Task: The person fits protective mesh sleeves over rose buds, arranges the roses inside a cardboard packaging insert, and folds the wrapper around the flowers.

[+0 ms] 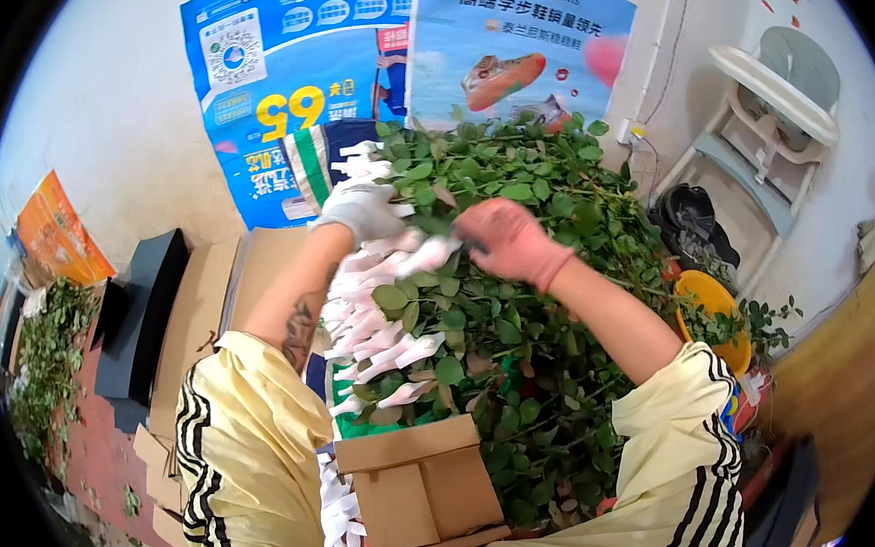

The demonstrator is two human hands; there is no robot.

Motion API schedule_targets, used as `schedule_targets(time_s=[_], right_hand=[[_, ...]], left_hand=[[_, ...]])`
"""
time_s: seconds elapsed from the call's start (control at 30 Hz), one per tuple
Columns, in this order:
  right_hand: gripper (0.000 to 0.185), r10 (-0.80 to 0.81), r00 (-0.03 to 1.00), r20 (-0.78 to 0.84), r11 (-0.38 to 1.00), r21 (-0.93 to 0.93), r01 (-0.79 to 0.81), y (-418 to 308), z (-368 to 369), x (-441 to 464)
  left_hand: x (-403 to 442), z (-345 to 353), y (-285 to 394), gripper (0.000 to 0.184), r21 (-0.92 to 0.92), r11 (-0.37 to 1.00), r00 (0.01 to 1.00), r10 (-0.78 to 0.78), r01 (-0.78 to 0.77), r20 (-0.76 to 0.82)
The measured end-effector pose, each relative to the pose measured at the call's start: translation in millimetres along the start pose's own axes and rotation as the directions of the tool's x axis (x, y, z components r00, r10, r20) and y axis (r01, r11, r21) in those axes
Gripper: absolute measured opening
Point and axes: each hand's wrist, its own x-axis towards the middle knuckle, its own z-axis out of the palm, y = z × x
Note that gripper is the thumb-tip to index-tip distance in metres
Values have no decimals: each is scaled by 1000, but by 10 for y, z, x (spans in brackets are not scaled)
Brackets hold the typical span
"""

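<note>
My left hand (362,214), in a pale grey-white glove, is closed among flower heads in white net sleeves (365,318); its own fingers hide what it grips. In a pink glove with a dark patch at the fingertips, my right hand (514,241) is closed on a leafy stem, which is blurred beside the fingers. One sleeved flower head (428,256) lies just below and between the hands. Green leafy stems (580,315) form a big pile under and to the right of my right hand, with the white-sleeved heads lined up along its left side.
A cardboard piece (426,495) sits at the near edge of the pile, beside white strips (340,515). Cardboard sheets (195,318) and a dark box (141,332) stand left. To the right are a yellow basin (708,302), black bag-like item (693,220) and high chair (750,144). Posters (295,72) cover the wall.
</note>
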Motion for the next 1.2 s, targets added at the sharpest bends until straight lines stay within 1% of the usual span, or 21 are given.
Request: schedule_targets(time_s=[0.03,0.1,0.17,0.2,0.23,0.3,0.37,0.43,0.57,0.63,0.67,0.7,0.77,0.83,0.9,0.93,1.0,1.03,1.1,1.17,1.2], right_hand=[[33,-17,990,141,988,-148,38,-71,144,-17],[40,-76,997,-29,986,-151,71,-139,250,-123],[53,114,977,-181,988,126,-92,-6,106,-1],[61,116,919,-376,985,-79,-156,-68,-46,64],[63,163,959,-231,975,-110,-192,-49,-224,226],[67,85,984,-159,960,-250,-123,163,-37,452],[69,163,987,-5,981,110,-161,299,74,586],[59,219,976,2,951,222,-214,394,145,607],[45,223,957,184,937,230,-262,442,48,560],[42,165,982,-97,976,162,-148,567,8,559],[40,255,956,-149,959,167,-229,585,-143,566],[37,342,919,-196,934,178,-309,611,-293,578],[35,349,838,-419,935,95,-342,824,-296,630],[35,358,842,-404,933,127,-336,771,-486,656],[36,303,861,-408,952,95,-290,777,-450,712],[38,302,895,-329,953,82,-291,751,-398,692],[43,326,937,-128,943,109,-313,608,-370,707],[47,294,951,-95,956,9,-295,523,-327,669],[52,94,993,-70,994,-46,-97,575,-60,664],[58,95,993,70,995,-17,-94,563,53,642],[62,119,990,74,992,24,-121,525,67,624]], left_hand=[[47,-13,-53,57,-106,994,997,-3,11,79],[147,-16,-166,49,-178,983,997,-28,41,77],[141,-79,-162,42,-46,998,999,31,-32,-30],[96,-123,-100,42,-49,998,999,30,-31,-29],[56,-160,-9,41,73,991,984,123,-114,-128],[-27,-245,159,41,207,956,947,252,-210,-200],[-129,-356,269,37,245,937,904,317,-251,-287],[-260,-386,255,40,219,940,920,310,-260,-240],[-334,-255,-42,55,-26,949,925,300,-314,-234],[-374,-163,-217,61,-398,836,900,232,-378,-368],[-277,-24,-338,61,-535,746,892,176,-397,-417],[-281,12,-388,62,-650,667,921,150,-362,-359],[-215,173,-514,64,-655,710,962,127,-258,-242],[-149,350,-466,72,-667,728,987,101,-158,-124],[-105,459,-385,65,-392,902,962,81,-182,-262],[-49,451,-375,65,-394,902,961,76,-180,-265],[81,297,-353,57,-512,858,998,5,-36,-63],[114,277,-385,57,-514,857,998,2,-38,-69],[143,230,-399,49,-669,696,963,140,-260,-229],[102,-41,-297,44,-388,889,966,184,-243,-184],[126,-79,-308,45,-389,875,953,219,-287,-211]])
